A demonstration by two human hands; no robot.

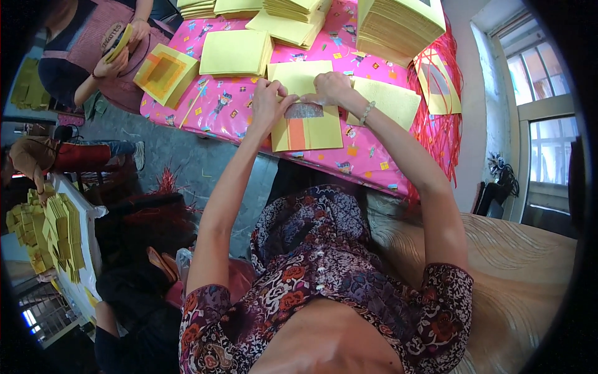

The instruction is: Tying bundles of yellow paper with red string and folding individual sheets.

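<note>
On the pink table in front of me lies a yellow paper sheet with an orange strip and a silver, half-round patch. My left hand is at the paper's left edge, its fingers curled and its thumb pointing inward. From the other side my right hand, with a beaded bracelet at the wrist, pinches the paper, thumb toward the left thumb. Both thumbs press just above the silver patch. More yellow paper shows beyond the hands; whether it is the same sheet I cannot tell.
Stacks of yellow paper stand on the pink patterned tablecloth, with a tall stack at far right. Red strands hang over the right edge. A co-worker handles paper at far left; another table holds more.
</note>
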